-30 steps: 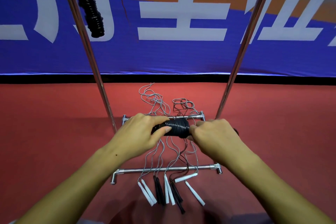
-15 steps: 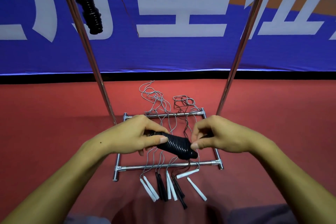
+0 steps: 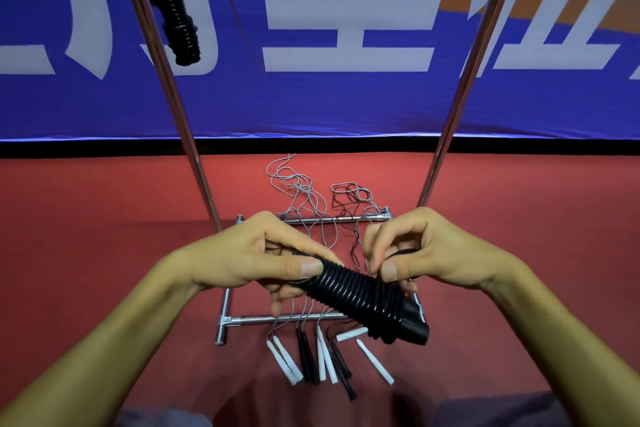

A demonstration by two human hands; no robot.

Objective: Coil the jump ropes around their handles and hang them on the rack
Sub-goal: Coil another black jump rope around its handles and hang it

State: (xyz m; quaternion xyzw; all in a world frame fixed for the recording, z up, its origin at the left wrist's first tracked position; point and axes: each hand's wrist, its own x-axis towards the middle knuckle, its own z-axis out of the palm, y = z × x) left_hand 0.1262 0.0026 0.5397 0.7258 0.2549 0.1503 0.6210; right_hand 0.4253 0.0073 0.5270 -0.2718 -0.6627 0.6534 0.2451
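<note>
Head view. The left hand (image 3: 256,260) grips the upper end of a coiled black jump rope (image 3: 363,302), thumb laid along the top of the coils and fingers curled beneath. The bundle runs diagonally, down toward the right, with its lower end free and pointing at the floor. The right hand (image 3: 426,250) is curled at the middle of the bundle; thumb and forefinger pinch a thin black loop of the rope against the coils. Both hands are held above the base frame of the rack (image 3: 308,319).

The rack is chrome tube: two uprights rise from the base, the left upright (image 3: 180,121) and the right upright (image 3: 464,87), both leaning outward in this wide lens. The top bar is cut off by the upper edge. A second coiled black jump rope (image 3: 178,14) hangs near the top of the left upright from a metal ring; what the ring hangs on is out of view.

On the red floor (image 3: 104,253), loose jump ropes (image 3: 301,191) lie tangled across and behind the base frame, with grey and dark cords. Their handles lie just in front of the near crossbar: white handles (image 3: 375,362) and black handles (image 3: 306,357), side by side, some touching.

Behind the rack stands a blue banner (image 3: 346,100) with large white characters and an orange band along the top.
</note>
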